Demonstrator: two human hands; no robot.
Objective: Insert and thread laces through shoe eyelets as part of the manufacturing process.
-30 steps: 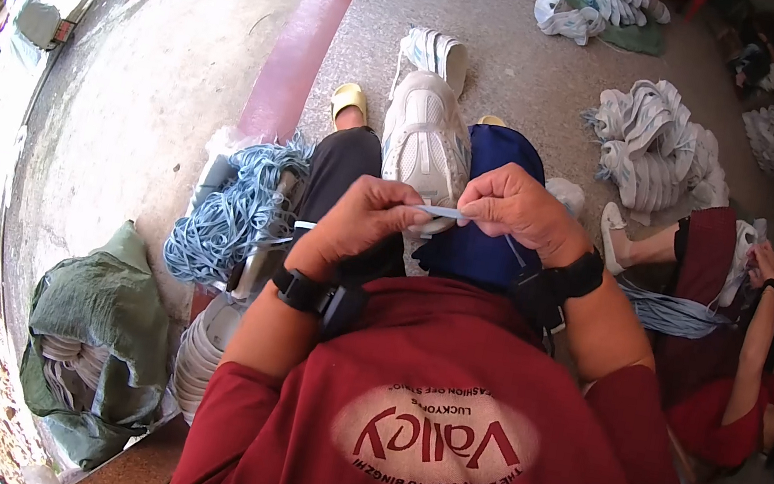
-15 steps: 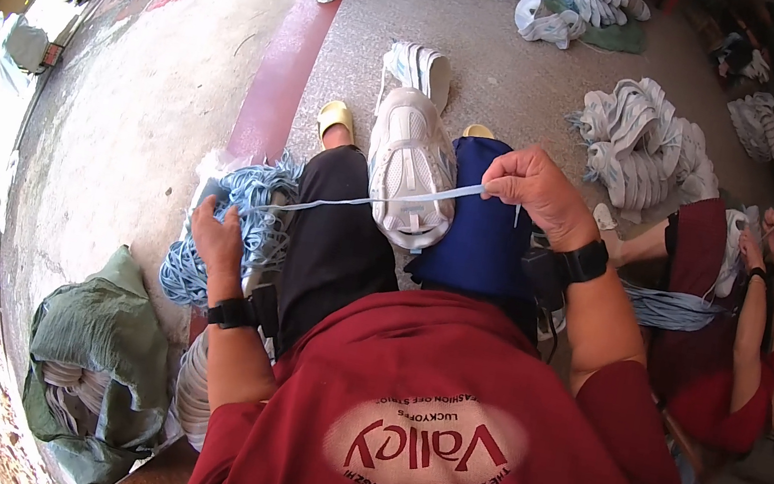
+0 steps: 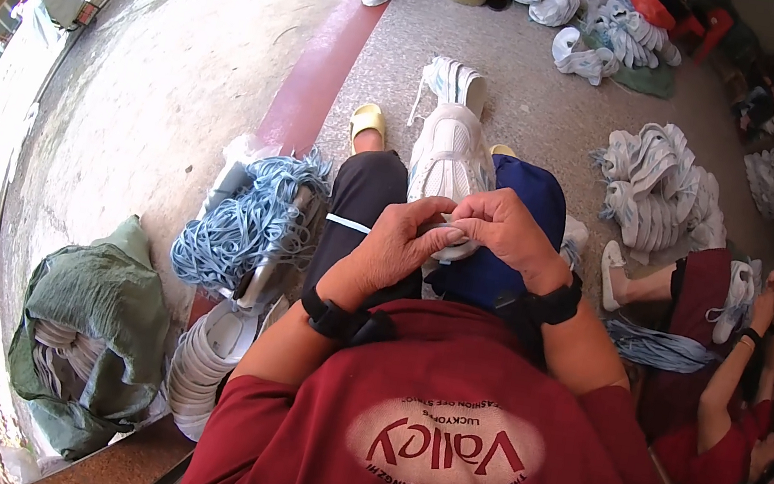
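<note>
A white and grey sneaker upper (image 3: 454,141) lies lengthwise between my knees, toe end away from me. My left hand (image 3: 397,242) and my right hand (image 3: 512,233) meet over its near end, thumbs and fingers pinched together. The light-blue shoelace (image 3: 347,223) crosses my black trouser leg and runs under my left hand. Its end between my fingertips is mostly hidden. Left of my leg, a tangled heap of blue shoelaces (image 3: 254,221) rests on a pale support.
White stacked shoe parts (image 3: 212,356) and a green cloth sack (image 3: 97,318) lie at lower left. More uppers stand beyond my knees (image 3: 455,83) and in a pile (image 3: 664,190) at right. A co-worker's hands (image 3: 770,303) hold another shoe at far right.
My right hand has come down and inward with the lace, and my left hand has left the lace heap to join it at the shoe. The view has shifted slightly.
</note>
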